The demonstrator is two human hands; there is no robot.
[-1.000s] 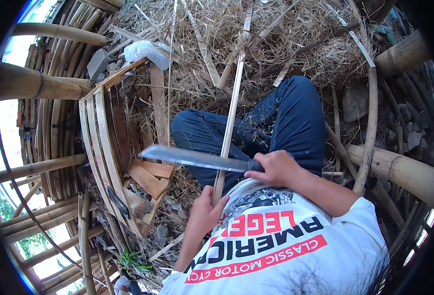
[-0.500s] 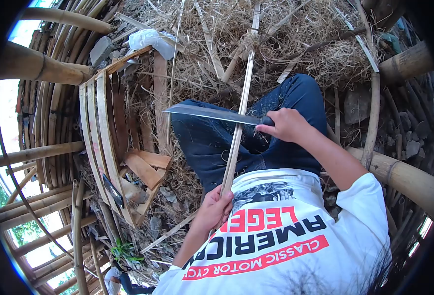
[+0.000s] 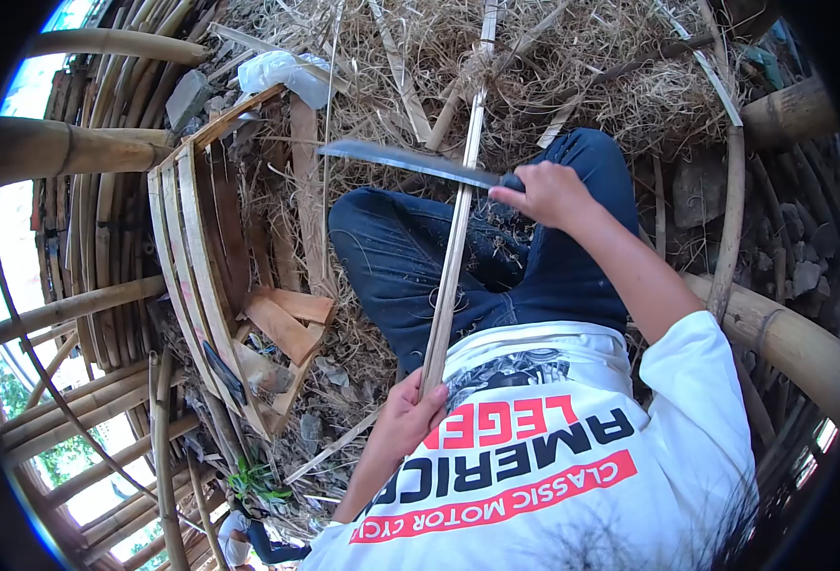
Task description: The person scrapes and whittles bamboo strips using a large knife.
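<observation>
A long, pale bamboo strip [image 3: 455, 238] runs from my lap up over the shavings. Its lower end is in my left hand [image 3: 412, 415], which is closed round it near my waist. My right hand [image 3: 551, 194] grips the dark handle of a long machete [image 3: 410, 164]. The blade points left and lies across the strip above my knees, slightly blurred. Small shavings are scattered on my dark trousers [image 3: 391, 257].
A slatted wooden crate [image 3: 188, 228] with a dark object on its side stands at the left. Beyond it are bamboo poles [image 3: 77, 306]. A white plastic bag [image 3: 285, 76] lies above the crate. Curly shavings [image 3: 620, 105] cover the ground ahead. Another person [image 3: 248, 541] is partly visible at lower left.
My right hand and the machete have moved up along the strip, away from my body. My left hand has shifted slightly left and down, still holding the strip.
</observation>
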